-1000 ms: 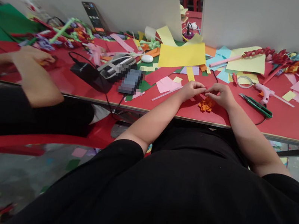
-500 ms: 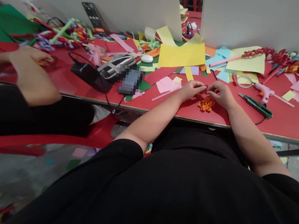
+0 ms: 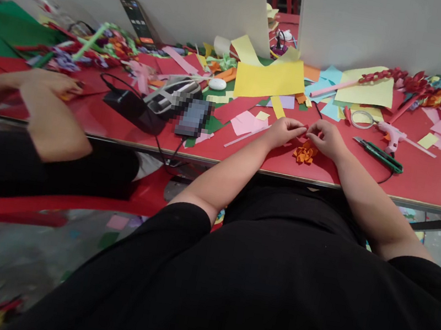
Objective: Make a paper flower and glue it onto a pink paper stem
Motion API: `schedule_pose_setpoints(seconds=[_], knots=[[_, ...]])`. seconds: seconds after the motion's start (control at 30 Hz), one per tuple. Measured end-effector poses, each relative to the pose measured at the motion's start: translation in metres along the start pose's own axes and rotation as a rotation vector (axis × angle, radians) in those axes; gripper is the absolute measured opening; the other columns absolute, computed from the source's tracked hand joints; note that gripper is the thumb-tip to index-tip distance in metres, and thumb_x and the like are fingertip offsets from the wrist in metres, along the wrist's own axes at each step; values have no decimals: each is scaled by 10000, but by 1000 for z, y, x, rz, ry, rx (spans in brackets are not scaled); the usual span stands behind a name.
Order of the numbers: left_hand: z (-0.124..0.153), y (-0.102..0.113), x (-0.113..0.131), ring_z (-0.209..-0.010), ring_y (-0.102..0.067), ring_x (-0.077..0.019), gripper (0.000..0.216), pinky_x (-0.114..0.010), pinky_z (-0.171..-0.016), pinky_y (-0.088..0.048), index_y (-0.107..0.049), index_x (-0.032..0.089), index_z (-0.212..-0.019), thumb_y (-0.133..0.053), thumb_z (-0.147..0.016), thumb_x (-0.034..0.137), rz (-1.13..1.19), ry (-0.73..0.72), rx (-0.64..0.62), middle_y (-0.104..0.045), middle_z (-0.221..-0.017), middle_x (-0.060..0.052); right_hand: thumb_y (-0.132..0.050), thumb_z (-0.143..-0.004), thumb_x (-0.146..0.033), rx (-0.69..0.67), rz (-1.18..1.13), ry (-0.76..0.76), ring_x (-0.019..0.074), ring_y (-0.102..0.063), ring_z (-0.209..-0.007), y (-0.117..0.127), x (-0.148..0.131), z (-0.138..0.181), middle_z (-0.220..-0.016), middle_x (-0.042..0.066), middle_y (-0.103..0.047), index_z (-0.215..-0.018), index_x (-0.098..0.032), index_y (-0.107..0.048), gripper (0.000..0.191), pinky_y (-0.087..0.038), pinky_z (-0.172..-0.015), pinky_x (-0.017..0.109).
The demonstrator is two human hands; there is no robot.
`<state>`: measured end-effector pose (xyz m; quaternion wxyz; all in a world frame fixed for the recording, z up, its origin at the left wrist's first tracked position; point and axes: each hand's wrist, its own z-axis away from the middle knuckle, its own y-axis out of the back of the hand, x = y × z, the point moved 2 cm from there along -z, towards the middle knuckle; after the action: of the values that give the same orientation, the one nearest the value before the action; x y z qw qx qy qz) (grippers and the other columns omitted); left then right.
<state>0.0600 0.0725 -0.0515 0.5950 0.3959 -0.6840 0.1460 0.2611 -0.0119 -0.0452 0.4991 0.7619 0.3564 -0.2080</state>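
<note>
Watching through the head camera, I had both of the wearer's hands in sight above the red table [image 3: 431, 181], close to its front edge. The left hand [image 3: 284, 133] had its thumb and forefinger closed in a pinch, with a small red piece [image 3: 307, 127] at the tips; it looked like paper, but it was too small for me to be sure. The right hand [image 3: 327, 139] was curled just beside it, fingertips bent toward the same piece, and I could not tell whether they gripped it. Just below the fingers an orange paper flower [image 3: 305, 153] lay on the table, its folded petals spread. Beyond the left hand I saw pink paper pieces [image 3: 241, 124] and, farther back, a bright yellow sheet [image 3: 269, 83]. To the right of the right hand lay a green utility knife [image 3: 379, 155], its blade end toward the hand, and behind that a pink glue gun [image 3: 393, 136] with a pale stick out of its back. Well off to the left, a dark phone [image 3: 193, 119] lay near a black boxy device [image 3: 129, 107], and past them a co-worker's hand [image 3: 61, 84] was bent over the table, a bit of orange showing beneath the fingers.
</note>
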Motion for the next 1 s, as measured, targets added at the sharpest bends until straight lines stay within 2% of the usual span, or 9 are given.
schedule_pose_setpoints(seconds=[0.13,0.47,0.8,1.0], knots=[[0,-1,-1,-742,-640,-171,393,-319,-706,-451,-858,159,-915,-806,-975,544,-52,-40,17,-773,-829,-65,-775,-942,-361,-5,1,-21,233,-639,-806,-2,0,0,-928,72,-764,-896,-227,-718,153,-525,-765,389],[-1,-2,-3,-876,-731,-193,286,-308,-830,-529,-861,145,-1029,-820,-985,424,24,-36,-20,-829,-966,-97,-852,-870,-355,116,-109,-92,216,-660,-775,-2,-1,1,-929,78,-782,-841,-226,-741,172,-592,-789,402],[1,-4,1,-867,-742,-197,269,-306,-828,-533,-873,145,-1051,-862,-955,396,21,13,-3,-840,-967,-99,-883,-846,-520,106,-89,-95,232,-652,-782,-2,-1,1,-879,77,-766,-824,-242,-747,310,-599,-778,415],[0,-5,-2,-949,-774,-208,305,-308,-881,-561,-868,142,-1102,-879,-930,394,83,22,-23,-862,-1060,-116,-907,-813,-519,129,-110,-113,239,-656,-766,-3,0,1,-869,81,-772,-827,-235,-760,320,-602,-769,430]])
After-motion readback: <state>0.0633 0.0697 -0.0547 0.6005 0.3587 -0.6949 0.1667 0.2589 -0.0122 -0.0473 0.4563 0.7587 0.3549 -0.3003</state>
